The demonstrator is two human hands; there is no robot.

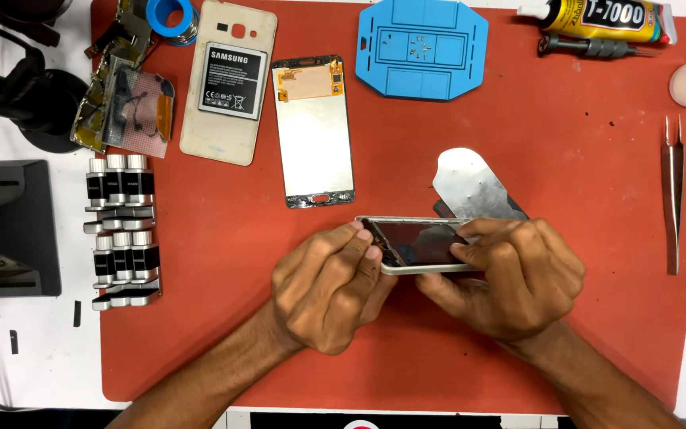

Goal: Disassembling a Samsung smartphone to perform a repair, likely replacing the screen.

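A red mat (pixel 200 334) covers most of the bench, and everything is placed here against the phone (pixel 418 245) held near the mat's middle. Up and left of the phone lies a loose screen panel (pixel 314 135), face down, with a cream back cover and battery (pixel 228 79) beyond it. Straight above the phone sits a blue plastic jig (pixel 421 48). Far left of the phone stand two rows of metal clamps (pixel 123 230), and a dark device (pixel 9 226) beyond them is cut off by the frame edge. Just behind the phone, touching it, a thin metal pry sheet (pixel 470 187) sticks out; its lower end is hidden by fingers. Far right lie tweezers (pixel 672 191); a glue tube (pixel 597 17) up right is partly cropped. The left hand (pixel 327 290) grips the phone's left end, fingers curled tight over its edge. The right hand (pixel 510 282) clasps the right end, thumb on the dark glass; the phone's underside cannot be seen
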